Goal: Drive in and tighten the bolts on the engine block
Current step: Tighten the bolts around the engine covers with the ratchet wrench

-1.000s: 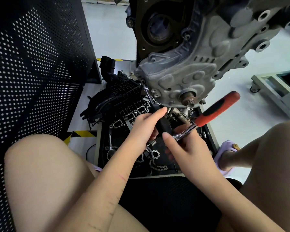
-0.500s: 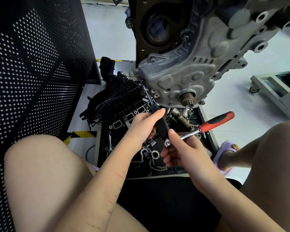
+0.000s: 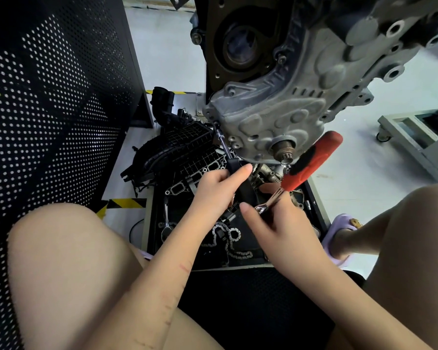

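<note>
Now both hands grip the ratchet.

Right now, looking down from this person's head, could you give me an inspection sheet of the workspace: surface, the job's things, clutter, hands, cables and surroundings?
Surface: black parts tray on the floor under the engine.
Job's things: engine block; a black-handled driver with its shaft at a bolt on the cover's lower left edge; a red-handled ratchet, blurred.
Clutter: black plastic intake manifold, timing chain and a wrench in the tray.
Hands: left hand grips the driver handle; right hand holds the ratchet by its metal shank.
Cables: one thin black cable on the floor.
Surroundings: perforated black panel at left, grey wheeled cart at right, pale floor.
</note>
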Demonstrator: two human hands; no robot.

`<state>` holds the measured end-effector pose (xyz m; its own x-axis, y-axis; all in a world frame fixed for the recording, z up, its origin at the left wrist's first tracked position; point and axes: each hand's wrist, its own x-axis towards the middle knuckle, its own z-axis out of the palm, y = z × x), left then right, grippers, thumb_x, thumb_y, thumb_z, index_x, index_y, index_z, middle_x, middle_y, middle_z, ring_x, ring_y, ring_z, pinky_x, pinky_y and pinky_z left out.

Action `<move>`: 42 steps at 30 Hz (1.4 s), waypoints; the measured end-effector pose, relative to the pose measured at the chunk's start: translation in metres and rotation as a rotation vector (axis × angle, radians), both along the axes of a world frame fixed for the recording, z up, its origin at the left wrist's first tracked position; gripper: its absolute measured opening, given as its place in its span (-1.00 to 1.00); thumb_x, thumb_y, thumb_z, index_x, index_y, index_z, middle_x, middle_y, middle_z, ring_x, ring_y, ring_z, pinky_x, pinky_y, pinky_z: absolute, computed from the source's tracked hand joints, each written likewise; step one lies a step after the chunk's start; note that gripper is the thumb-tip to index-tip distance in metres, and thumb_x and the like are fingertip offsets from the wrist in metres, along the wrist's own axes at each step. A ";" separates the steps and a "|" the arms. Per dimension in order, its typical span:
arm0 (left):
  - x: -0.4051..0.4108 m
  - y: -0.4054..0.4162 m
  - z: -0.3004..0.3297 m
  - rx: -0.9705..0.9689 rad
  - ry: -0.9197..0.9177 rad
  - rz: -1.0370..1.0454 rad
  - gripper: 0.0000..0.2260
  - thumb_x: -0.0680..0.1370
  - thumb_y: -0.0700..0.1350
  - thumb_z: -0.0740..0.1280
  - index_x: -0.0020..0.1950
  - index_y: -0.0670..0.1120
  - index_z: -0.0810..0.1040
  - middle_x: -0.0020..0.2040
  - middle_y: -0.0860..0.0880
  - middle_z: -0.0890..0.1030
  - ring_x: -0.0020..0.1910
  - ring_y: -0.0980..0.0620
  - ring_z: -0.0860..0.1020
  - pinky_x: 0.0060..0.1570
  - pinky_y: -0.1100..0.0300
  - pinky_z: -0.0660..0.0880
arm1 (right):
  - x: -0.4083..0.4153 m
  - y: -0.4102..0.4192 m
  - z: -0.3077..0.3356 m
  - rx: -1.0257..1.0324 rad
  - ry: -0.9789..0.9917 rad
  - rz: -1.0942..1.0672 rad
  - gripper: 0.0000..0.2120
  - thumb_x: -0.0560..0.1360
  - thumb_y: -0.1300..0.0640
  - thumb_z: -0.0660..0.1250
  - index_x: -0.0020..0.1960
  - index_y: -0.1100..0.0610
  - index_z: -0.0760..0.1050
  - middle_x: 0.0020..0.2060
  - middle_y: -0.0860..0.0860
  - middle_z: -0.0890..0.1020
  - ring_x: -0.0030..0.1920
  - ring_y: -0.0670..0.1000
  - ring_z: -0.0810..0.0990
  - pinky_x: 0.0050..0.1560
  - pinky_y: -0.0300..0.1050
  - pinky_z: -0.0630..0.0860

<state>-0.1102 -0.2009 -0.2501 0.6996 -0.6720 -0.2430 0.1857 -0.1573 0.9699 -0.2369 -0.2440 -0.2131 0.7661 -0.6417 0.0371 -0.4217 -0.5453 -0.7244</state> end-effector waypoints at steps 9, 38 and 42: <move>0.003 -0.002 0.004 0.018 0.091 -0.106 -0.67 0.51 0.11 0.27 -0.36 -0.07 0.49 -0.44 -0.02 0.50 -0.53 0.12 0.43 -0.49 0.29 0.34 | 0.002 -0.005 0.004 1.284 -0.183 -0.145 -0.63 0.36 -0.09 0.27 -0.48 0.10 0.61 -0.44 0.10 0.62 -0.58 -0.07 0.46 -0.55 -0.26 0.43; -0.003 0.001 -0.003 0.020 0.043 -0.019 -0.63 0.44 0.17 0.33 -0.41 -0.06 0.42 -0.53 0.01 0.37 -0.60 0.14 0.34 -0.56 0.39 0.29 | -0.001 -0.007 0.001 1.063 -0.159 -0.159 -0.75 0.51 0.03 0.27 -0.22 0.20 0.47 -0.43 0.11 0.64 -0.54 -0.08 0.50 -0.49 -0.26 0.47; -0.001 0.003 -0.002 0.009 0.023 -0.038 -0.60 0.47 0.15 0.29 -0.48 -0.03 0.40 -0.59 0.04 0.36 -0.61 0.15 0.33 -0.56 0.40 0.30 | 0.001 -0.009 0.004 1.331 -0.174 -0.181 -0.70 0.33 -0.02 0.32 -0.46 0.13 0.62 -0.43 0.14 0.64 -0.56 -0.09 0.50 -0.52 -0.28 0.47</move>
<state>-0.1116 -0.1984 -0.2517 0.6682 -0.6954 -0.2645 0.2015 -0.1731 0.9641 -0.2356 -0.2528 -0.2090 0.7165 -0.3574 -0.5990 -0.2618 0.6582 -0.7059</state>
